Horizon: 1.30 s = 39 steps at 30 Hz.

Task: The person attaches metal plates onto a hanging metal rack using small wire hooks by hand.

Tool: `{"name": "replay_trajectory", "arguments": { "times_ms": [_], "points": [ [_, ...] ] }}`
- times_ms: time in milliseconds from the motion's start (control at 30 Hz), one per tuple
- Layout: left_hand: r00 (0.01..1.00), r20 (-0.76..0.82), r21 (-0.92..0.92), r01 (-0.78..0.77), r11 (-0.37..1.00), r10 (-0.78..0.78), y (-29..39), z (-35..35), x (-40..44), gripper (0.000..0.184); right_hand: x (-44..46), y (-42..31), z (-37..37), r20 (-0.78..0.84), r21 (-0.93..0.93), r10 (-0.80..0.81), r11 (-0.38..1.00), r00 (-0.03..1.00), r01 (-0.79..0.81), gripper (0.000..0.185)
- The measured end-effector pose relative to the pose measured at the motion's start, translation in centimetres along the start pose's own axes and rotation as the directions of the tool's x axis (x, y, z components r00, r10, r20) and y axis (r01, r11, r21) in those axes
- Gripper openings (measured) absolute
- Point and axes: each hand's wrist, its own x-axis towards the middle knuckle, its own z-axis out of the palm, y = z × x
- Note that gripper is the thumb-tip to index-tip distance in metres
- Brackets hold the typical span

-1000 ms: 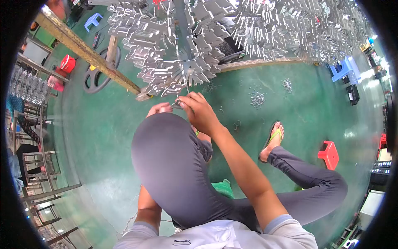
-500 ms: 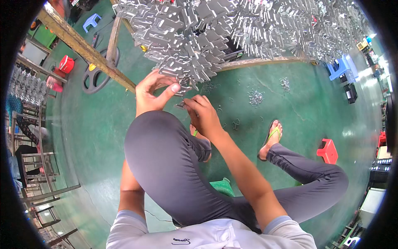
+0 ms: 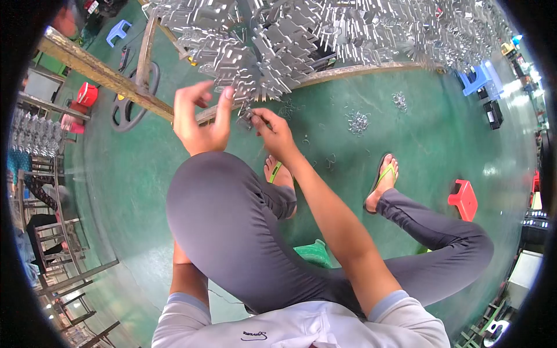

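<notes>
Bunches of thin grey metal brackets (image 3: pixel 290 35) hang from above in front of me. My left hand (image 3: pixel 203 122) is beside the lower end of one bunch, thumb and fingers apart, slightly blurred, with nothing visible in it. My right hand (image 3: pixel 275 134) pinches a small metal bracket (image 3: pixel 246 119) at the bottom of that bunch. How this piece is joined to those above it cannot be made out.
A wooden frame bar (image 3: pixel 104 72) runs at the left, another (image 3: pixel 360 72) behind the bunches. Small metal hooks (image 3: pixel 358 123) lie in piles on the green floor (image 3: pixel 418 151). A red stool (image 3: pixel 463 200) and a blue stool (image 3: pixel 483 81) stand at the right.
My left hand has come away from the bunch to the left and its fingers have spread. My right hand has moved up and left with its pinch at the bunch's lower end.
</notes>
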Motion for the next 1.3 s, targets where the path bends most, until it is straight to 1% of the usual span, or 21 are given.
{"name": "replay_trajectory", "arguments": {
  "times_ms": [33, 100, 133, 233, 333, 433, 533, 633, 733, 833, 933, 1000, 1133, 1167, 1267, 1300],
  "points": [
    [0.995, 0.043, -0.004, -0.086, 0.996, 0.086, -0.1, 0.1, -0.2, 0.027, 0.3, 0.2, -0.1, 0.016, 0.038, 0.050, 0.998, 0.999, -0.051, 0.025],
    [0.959, 0.125, -0.022, -0.253, 0.967, 0.253, -0.1, 0.2, -0.6, 0.021, 0.6, 0.5, -0.1, -0.002, 0.017, -0.002, 1.000, 1.000, 0.002, 0.029],
    [0.961, 0.151, -0.050, -0.227, 0.973, 0.232, -0.4, 0.4, -0.8, 0.019, 0.6, 0.6, 0.0, -0.010, 0.006, -0.028, 1.000, 1.000, 0.028, 0.031],
    [0.959, 0.237, -0.109, -0.130, 0.985, 0.153, -1.1, 1.0, -1.6, 0.014, -0.2, 0.7, 0.0, -0.042, 0.043, 0.039, 0.998, 0.998, -0.037, 0.036],
    [0.941, 0.335, -0.109, 0.001, 0.994, 0.036, -1.2, 1.1, -2.4, 0.011, -1.0, 0.5, 0.1, -0.229, -0.135, 0.001, 0.990, 0.974, -0.033, 0.033],
    [0.909, 0.415, -0.092, 0.067, 0.993, -0.022, -1.2, 1.7, -3.0, 0.008, -1.2, -1.2, 0.1, -0.412, -0.220, -0.061, 0.975, 0.909, -0.034, 0.030],
    [0.887, 0.451, -0.007, 0.114, 0.993, -0.098, -1.7, 2.5, -3.5, 0.013, -1.0, -2.7, 0.0, -0.351, -0.215, -0.090, 0.976, 0.932, 0.013, 0.028],
    [0.850, 0.456, 0.062, 0.266, 0.962, -0.264, -2.5, 3.0, -3.8, 0.021, -0.6, -1.5, 0.5, -0.319, -0.373, -0.256, 0.919, 0.913, 0.127, 0.025],
    [0.836, 0.466, 0.073, 0.291, 0.954, -0.290, -2.5, 3.3, -3.8, 0.027, -0.5, -1.1, 0.9, -0.332, -0.485, -0.366, 0.857, 0.869, 0.175, 0.022],
    [0.809, 0.476, 0.168, 0.301, 0.939, -0.345, -2.4, 3.6, -3.8, 0.032, -0.5, -1.2, 0.8, -0.277, -0.538, -0.454, 0.804, 0.847, 0.255, 0.019],
    [0.782, 0.506, 0.171, 0.321, 0.931, -0.363, -2.8, 4.0, -3.8, 0.036, -1.4, -1.5, 0.4, -0.197, -0.570, -0.398, 0.790, 0.896, 0.226, 0.013],
    [0.768, 0.510, 0.180, 0.345, 0.921, -0.387, -3.2, 4.3, -3.6, 0.037, -2.4, -0.9, -0.2, -0.174, -0.564, -0.355, 0.801, 0.918, 0.202, 0.011],
    [0.741, 0.523, 0.239, 0.346, 0.907, -0.421, -3.6, 4.8, -3.0, 0.043, -5.0, 2.5, -3.1, -0.110, -0.577, -0.238, 0.806, 0.965, 0.133, 0.010],
    [0.727, 0.529, 0.200, 0.395, 0.897, -0.438, -3.1, 5.0, -2.7, 0.046, -5.6, 3.2, -4.2, -0.102, -0.602, -0.223, 0.790, 0.970, 0.118, 0.010],
    [0.728, 0.527, 0.228, 0.376, 0.898, -0.438, -2.6, 5.7, -2.4, 0.045, -6.3, 5.4, -7.8, -0.137, -0.678, -0.087, 0.734, 0.987, -0.030, 0.012],
    [0.718, 0.525, 0.226, 0.401, 0.888, -0.458, -2.3, 6.0, -2.3, 0.041, -6.2, 6.2, -9.2, -0.163, -0.726, -0.070, 0.684, 0.984, -0.072, 0.014]
  ]
}}
